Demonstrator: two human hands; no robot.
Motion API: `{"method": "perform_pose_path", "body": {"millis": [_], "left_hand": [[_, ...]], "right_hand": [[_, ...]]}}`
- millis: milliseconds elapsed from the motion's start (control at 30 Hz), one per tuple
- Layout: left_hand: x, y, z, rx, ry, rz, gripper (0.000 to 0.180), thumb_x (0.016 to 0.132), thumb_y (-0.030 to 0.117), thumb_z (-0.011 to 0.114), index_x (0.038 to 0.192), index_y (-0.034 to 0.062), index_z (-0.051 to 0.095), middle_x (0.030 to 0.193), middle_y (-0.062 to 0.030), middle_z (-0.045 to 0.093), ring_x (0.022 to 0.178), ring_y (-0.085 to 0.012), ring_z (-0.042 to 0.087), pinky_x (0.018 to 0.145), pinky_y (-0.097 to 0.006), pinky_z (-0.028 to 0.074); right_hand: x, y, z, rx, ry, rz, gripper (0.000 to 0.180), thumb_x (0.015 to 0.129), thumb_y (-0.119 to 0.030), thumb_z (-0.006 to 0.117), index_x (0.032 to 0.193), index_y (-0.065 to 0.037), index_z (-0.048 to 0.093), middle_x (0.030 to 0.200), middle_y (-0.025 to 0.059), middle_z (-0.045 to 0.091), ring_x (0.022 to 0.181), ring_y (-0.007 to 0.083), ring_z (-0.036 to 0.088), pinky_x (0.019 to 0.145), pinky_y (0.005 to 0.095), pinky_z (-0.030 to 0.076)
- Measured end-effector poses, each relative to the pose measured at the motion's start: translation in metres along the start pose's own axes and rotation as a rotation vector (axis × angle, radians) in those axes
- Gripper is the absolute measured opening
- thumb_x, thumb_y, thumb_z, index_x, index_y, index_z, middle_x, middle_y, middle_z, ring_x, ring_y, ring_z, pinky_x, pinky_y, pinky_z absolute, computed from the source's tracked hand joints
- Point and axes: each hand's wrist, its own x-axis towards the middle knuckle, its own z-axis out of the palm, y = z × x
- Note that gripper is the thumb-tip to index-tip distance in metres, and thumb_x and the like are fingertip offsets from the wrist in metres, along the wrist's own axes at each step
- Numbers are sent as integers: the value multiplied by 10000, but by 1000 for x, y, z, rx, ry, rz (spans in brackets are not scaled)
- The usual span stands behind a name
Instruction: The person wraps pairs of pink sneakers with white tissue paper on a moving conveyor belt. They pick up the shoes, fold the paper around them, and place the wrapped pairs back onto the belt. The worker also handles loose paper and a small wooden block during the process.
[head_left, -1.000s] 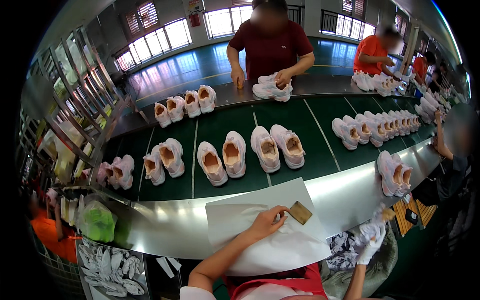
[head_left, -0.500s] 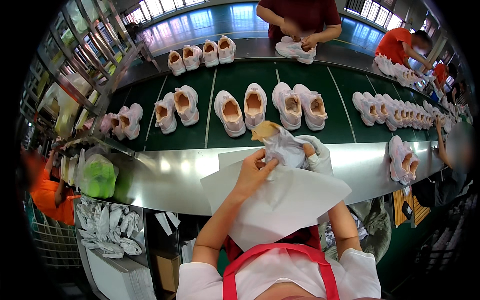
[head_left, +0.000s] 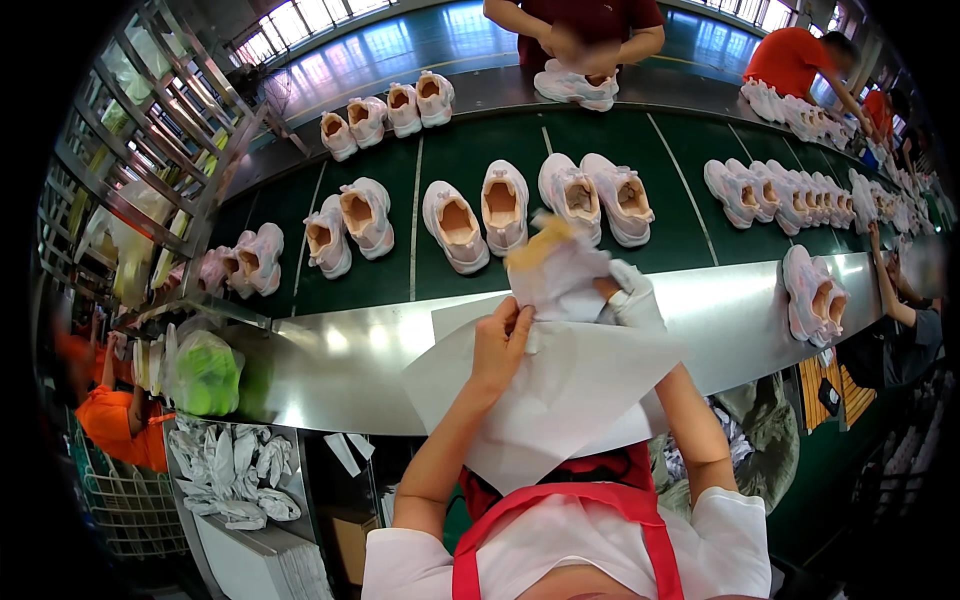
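Note:
My left hand (head_left: 500, 345) pinches the near edge of a crumpled white bundle with thumb and fingers; it looks like paper, and its far end is tan (head_left: 545, 243) and blurred. My right hand (head_left: 632, 300), in a white glove with some bare fingertips, is closed on the bundle's right side. A large white paper sheet (head_left: 545, 390) spreads below both hands and over my lap. Just beyond, pale pink-and-white sneakers stand in pairs on the green conveyor belt (head_left: 400, 270); the closest is a sneaker (head_left: 505, 205) with a tan lining.
A steel ledge (head_left: 320, 350) runs along the belt, with a sneaker pair (head_left: 812, 295) at its right. Crumpled white paper stuffing (head_left: 235, 470) lies over stacked white sheets (head_left: 260, 560) at lower left. A metal rack (head_left: 140, 190) stands left. Across the belt, a person in dark red (head_left: 640, 20) handles sneakers.
My left hand has shifted slightly left, and its fingers are drawn closer together. The bundle's tan end has risen and blurred. The view has shifted a little.

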Motion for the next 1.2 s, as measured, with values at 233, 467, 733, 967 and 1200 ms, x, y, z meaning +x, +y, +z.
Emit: {"method": "perform_pose_path", "body": {"millis": [233, 467, 733, 967, 1200], "left_hand": [[-6, -10, -8, 510, -266, 408, 141, 816, 156, 632, 772, 29, 589, 662, -99, 584, 532, -282, 490, 528, -368, 400], [-15, 28, 3, 542, -357, 728, 202, 713, 159, 720, 683, 60, 547, 859, -87, 631, 553, -251, 494, 530, -350, 403], [13, 38, 13, 657, -81, 831, 241, 722, 143, 717, 706, 22, 508, 1035, -119, 611, 666, -249, 586, 595, -344, 471], [20, 23, -16, 715, -12, 764, 209, 725, 101, 698, 682, 58, 498, 664, -65, 521, 573, -248, 526, 531, -355, 423], [3, 17, -34, 851, -44, 981, 353, 825, 268, 644, 603, 99, 427, 1281, -89, 557, 1196, -263, 488, 1067, -444, 306]], "right_hand": [[23, 9, -23, 79, 212, -218, 228, 936, -169, 533, 1066, 5, 600, 886, 30, 612, 802, 87, 504, 731, 229, 427], [15, -9, -10, -584, 149, -152, 137, 858, -166, 552, 939, -66, 596, 707, 160, 603, 650, 253, 604, 619, 344, 472], [0, -21, 16, -609, -447, -261, 190, 782, -213, 623, 945, -119, 599, 818, 149, 633, 785, 351, 614, 678, 407, 484], [12, 19, -8, -777, -619, -359, 255, 797, -215, 623, 1034, -120, 635, 861, 141, 657, 812, 325, 626, 702, 360, 487], [17, -12, -24, -455, -534, -47, 247, 802, -126, 666, 1016, -5, 640, 883, 121, 686, 768, 190, 619, 717, 289, 484]]}}
